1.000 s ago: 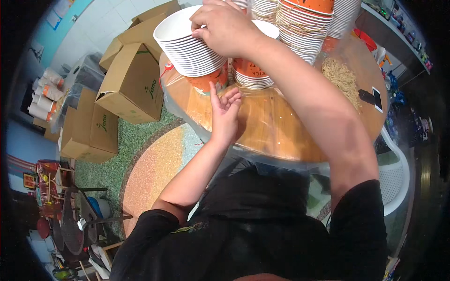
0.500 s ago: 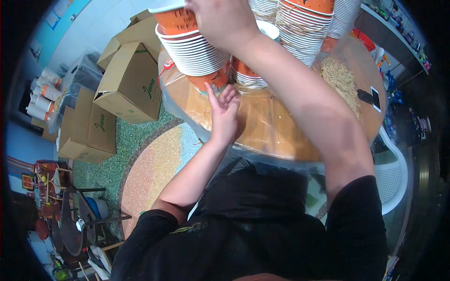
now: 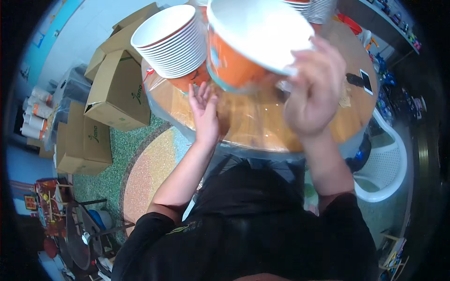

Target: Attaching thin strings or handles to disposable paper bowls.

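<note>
My right hand [image 3: 321, 86] is raised over the table, its fingers closed on the rim of a large orange paper bucket [image 3: 241, 63]. The bucket is tilted so its white inside shows, and both it and the hand are slightly blurred. Palm up and fingers spread, my left hand [image 3: 205, 112] holds nothing and is close to the bottom of a nested stack of paper buckets [image 3: 180, 54] with white rims. That stack stands at the left of the round wooden table [image 3: 255, 133], which has a clear plastic cover. The raised bucket hides much of the table behind it.
Further bucket stacks [image 3: 321, 10] stand at the far side. A white phone [image 3: 366, 82] lies at the table's right beside a dark object [image 3: 354, 78]. Cardboard boxes [image 3: 124, 96] stand on the floor at left. A white plastic chair [image 3: 384, 168] is at right.
My right hand has lifted the top bucket off the left stack and carried it to the right, toward me. My left hand stays open by the stack. The view has shifted slightly.
</note>
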`<state>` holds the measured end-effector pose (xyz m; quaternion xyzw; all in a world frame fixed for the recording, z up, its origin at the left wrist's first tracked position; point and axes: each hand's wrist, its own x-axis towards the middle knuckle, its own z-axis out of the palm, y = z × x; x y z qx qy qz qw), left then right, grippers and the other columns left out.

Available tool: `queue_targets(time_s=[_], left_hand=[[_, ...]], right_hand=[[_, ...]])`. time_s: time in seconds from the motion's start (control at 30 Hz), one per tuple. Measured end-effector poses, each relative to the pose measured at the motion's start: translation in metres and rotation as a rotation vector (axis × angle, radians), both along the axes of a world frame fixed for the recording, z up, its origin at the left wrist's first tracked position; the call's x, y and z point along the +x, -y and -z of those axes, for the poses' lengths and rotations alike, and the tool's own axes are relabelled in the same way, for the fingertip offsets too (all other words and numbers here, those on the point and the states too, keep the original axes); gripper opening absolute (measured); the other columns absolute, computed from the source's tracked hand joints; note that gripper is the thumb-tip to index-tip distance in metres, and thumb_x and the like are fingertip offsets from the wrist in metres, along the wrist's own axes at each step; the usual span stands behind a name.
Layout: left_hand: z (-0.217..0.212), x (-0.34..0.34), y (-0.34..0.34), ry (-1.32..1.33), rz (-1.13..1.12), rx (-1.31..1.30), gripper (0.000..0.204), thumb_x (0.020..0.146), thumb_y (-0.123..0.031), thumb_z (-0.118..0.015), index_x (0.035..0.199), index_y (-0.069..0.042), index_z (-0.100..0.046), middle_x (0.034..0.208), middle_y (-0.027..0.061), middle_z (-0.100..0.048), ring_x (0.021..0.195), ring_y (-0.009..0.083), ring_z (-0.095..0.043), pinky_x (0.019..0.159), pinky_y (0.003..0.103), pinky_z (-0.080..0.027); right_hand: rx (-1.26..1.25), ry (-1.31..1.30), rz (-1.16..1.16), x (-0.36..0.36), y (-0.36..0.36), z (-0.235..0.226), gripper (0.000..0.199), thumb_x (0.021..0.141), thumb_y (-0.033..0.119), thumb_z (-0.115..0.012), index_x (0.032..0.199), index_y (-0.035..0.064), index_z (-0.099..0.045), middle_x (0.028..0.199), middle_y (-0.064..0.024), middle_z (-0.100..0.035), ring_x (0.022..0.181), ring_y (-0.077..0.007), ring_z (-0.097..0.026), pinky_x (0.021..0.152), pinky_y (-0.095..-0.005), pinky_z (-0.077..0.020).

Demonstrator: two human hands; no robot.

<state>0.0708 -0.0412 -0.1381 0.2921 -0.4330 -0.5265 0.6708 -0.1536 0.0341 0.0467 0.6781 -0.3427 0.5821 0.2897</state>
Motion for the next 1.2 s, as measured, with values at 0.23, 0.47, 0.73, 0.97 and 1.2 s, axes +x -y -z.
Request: queue_targets(time_s=[0.23,0.47,0.73,0.97,1.2], left_hand=[[-0.04,-0.003,-0.035,0.432,-0.394,-0.819,0.081,0.098,-0.031,-0.079,0.163,-0.004,-0.04,0.164,0.0243,-0.048,0.152,0.0391,-0.049,0.128,0.057,-0.037],[-0.084,-0.023,-0.057,1.104,-0.088,-1.012,0.029,0.083,-0.013,-0.092,0.109,-0.011,-0.079,0.101,0.005,-0.076,0.108,0.0272,-0.074,0.113,0.055,-0.047],[-0.096,-0.02,-0.05,1.175,-0.048,-0.933,0.021,0.086,-0.011,-0.087,0.106,-0.014,-0.081,0.101,0.0028,-0.074,0.117,0.0277,-0.073,0.118,0.053,-0.042],[-0.096,-0.024,-0.056,1.202,-0.095,-0.892,0.021,0.088,-0.008,-0.086,0.107,-0.014,-0.081,0.108,0.0021,-0.077,0.124,0.0293,-0.072,0.126,0.057,-0.038],[-0.094,-0.022,-0.068,1.107,-0.191,-0.954,0.031,0.085,-0.007,-0.089,0.114,-0.01,-0.078,0.12,0.009,-0.075,0.125,0.0362,-0.07,0.118,0.055,-0.048]], right_hand=[[0.342,-0.067,-0.02,-0.016,-0.038,0.082,0.021,0.08,0.013,-0.086,0.099,0.0174,-0.079,0.123,-0.0001,-0.07,0.132,-0.0325,-0.064,0.109,-0.0512,-0.0499],[0.443,0.035,-0.134,-0.037,-0.049,0.102,0.027,0.079,0.01,-0.088,0.105,0.0122,-0.081,0.125,-0.0021,-0.071,0.126,-0.0319,-0.066,0.105,-0.0493,-0.0547],[0.817,0.129,0.281,-0.164,-0.022,0.132,0.014,0.092,0.01,-0.081,0.104,0.0043,-0.079,0.106,-0.0143,-0.076,0.106,-0.0365,-0.071,0.096,-0.0464,-0.0571],[1.004,-0.105,0.299,-0.156,0.004,0.151,0.011,0.092,0.014,-0.08,0.099,0.0065,-0.082,0.108,-0.0105,-0.074,0.115,-0.0334,-0.066,0.102,-0.0473,-0.0558],[0.834,-0.13,0.302,-0.137,-0.012,0.145,0.004,0.094,0.007,-0.075,0.094,0.0036,-0.074,0.11,-0.0138,-0.072,0.115,-0.0367,-0.065,0.102,-0.0501,-0.054]])
